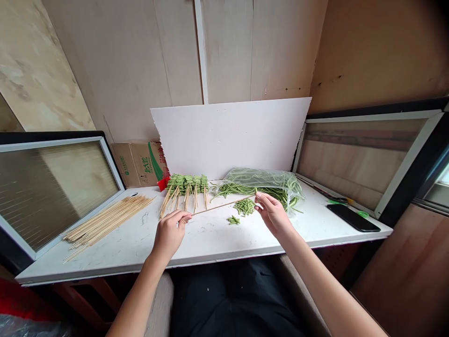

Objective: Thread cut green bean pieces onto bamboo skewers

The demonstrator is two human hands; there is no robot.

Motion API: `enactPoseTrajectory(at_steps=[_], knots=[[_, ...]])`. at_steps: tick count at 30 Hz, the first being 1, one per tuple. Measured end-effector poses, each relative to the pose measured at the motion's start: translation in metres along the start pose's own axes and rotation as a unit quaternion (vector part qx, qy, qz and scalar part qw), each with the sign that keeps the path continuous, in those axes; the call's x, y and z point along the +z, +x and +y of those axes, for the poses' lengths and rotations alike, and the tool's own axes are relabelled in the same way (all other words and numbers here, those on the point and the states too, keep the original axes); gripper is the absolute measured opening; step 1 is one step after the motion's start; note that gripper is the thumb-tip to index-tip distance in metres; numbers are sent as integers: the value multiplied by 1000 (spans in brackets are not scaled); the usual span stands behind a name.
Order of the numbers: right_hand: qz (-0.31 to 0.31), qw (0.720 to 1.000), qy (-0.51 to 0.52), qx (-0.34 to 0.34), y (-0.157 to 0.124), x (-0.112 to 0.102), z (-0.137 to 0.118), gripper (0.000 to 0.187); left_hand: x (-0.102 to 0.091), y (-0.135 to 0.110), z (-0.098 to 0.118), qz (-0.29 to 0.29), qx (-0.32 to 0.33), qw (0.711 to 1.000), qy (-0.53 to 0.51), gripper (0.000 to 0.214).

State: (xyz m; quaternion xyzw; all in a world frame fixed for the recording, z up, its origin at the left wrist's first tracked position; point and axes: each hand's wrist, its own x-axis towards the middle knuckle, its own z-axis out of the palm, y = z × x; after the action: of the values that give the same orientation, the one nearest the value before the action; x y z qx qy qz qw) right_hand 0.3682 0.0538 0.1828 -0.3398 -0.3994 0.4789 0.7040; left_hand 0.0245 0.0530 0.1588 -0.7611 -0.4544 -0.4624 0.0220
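My left hand [171,231] pinches one end of a thin bamboo skewer [220,205], which runs up to the right. At its far end my right hand [271,213] is closed on a short piece of green bean [256,190]; whether the tip has pierced it I cannot tell. Below the skewer lie a pile of cut bean pieces [244,207] and a smaller cluster of them [233,220]. Behind my left hand, filled bean skewers [187,183] are stacked with their bare sticks pointing toward me. Long whole beans [273,189] lie in a clear plastic bag behind my right hand.
Loose bamboo skewers [108,222] are spread at the left of the white table [206,250]. A black phone [352,217] lies near the right edge. A cardboard box [138,164] and a white board [231,135] stand at the back, with framed panels on both sides.
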Motion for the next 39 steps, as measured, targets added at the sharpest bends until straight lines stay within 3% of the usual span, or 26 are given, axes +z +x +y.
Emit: enactPoseTrajectory(at_steps=[8, 14, 25, 35, 39], knots=[[7, 1000, 25, -14, -3, 6, 3, 29, 3, -4, 1, -1, -3, 1000, 20, 29], [-10, 999, -14, -33, -11, 13, 3, 33, 1, -4, -2, 0, 3, 999, 48, 30], [-14, 998, -8, -56, -9, 9, 4, 31, 8, -6, 6, -30, 17, 995, 93, 27], [21, 998, -12, -66, -11, 12, 5, 32, 15, -10, 4, -9, 30, 999, -7, 38], [28, 997, -22, -68, -12, 12, 8, 32, 14, -10, 8, 18, 43, 999, -3, 39]])
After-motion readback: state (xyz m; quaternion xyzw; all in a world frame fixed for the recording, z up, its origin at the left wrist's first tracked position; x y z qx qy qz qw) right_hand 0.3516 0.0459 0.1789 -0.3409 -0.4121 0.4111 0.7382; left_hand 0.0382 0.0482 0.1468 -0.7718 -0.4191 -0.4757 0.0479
